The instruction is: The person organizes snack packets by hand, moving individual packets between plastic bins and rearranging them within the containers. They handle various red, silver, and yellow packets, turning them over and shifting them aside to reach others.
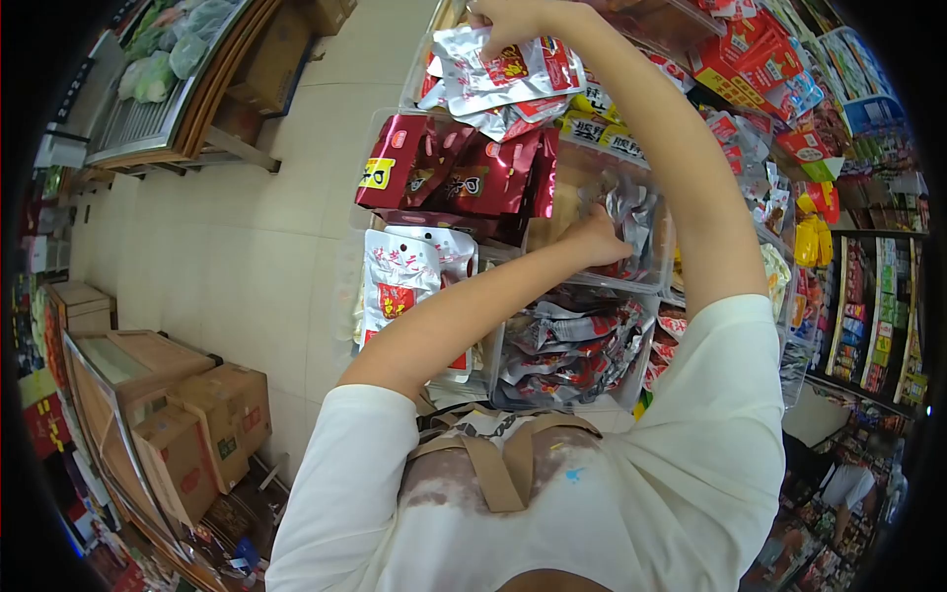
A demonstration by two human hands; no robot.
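Stretching forward, the right hand [505,16] pinches silver packets [498,74]; the left hand [598,237] reaches into a clear bin [567,192], grip hidden.

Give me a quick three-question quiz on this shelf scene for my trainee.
1. True or false: the right hand grips a bunch of silver packets.
2. The left hand reaches into: A) a cardboard box, B) a clear bin, C) a vegetable crate.
3. What colour are the big packets just to the picture's left of that bin?

Key: 1 true; 2 B; 3 dark red.
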